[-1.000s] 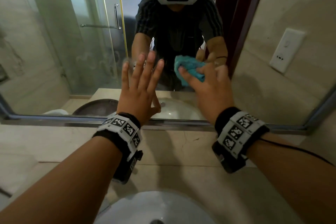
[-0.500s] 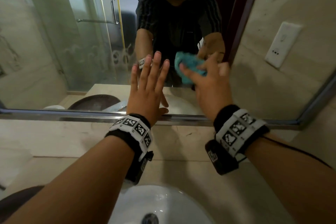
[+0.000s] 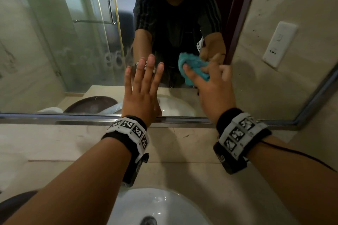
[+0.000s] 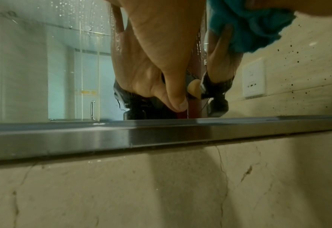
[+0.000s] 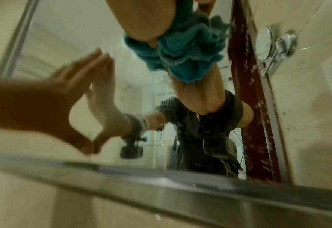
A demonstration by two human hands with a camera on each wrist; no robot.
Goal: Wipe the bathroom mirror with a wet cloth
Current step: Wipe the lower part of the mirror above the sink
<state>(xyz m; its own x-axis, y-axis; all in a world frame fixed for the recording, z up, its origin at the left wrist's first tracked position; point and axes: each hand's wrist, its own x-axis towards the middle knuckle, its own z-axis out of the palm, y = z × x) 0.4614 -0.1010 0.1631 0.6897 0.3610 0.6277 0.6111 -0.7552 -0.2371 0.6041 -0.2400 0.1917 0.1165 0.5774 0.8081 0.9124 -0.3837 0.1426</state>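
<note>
The bathroom mirror fills the wall above a steel bottom frame. My left hand lies flat against the glass with straight, spread fingers and holds nothing. To its right, my right hand presses a bunched teal cloth onto the glass, fingers curled over it. The right wrist view shows the cloth crumpled under the fingers against the mirror and my left hand touching its reflection. In the left wrist view the cloth sits at the top right; water drops speckle the glass.
A white basin lies below my arms on a beige stone counter. A white wall socket sits on the tiled wall right of the mirror. The mirror reflects a glass shower door and a person wearing a headset.
Both hands have shifted slightly to the right along the lower part of the mirror; the cloth stays pressed to the glass. The head camera has tilted down, showing more of the basin.
</note>
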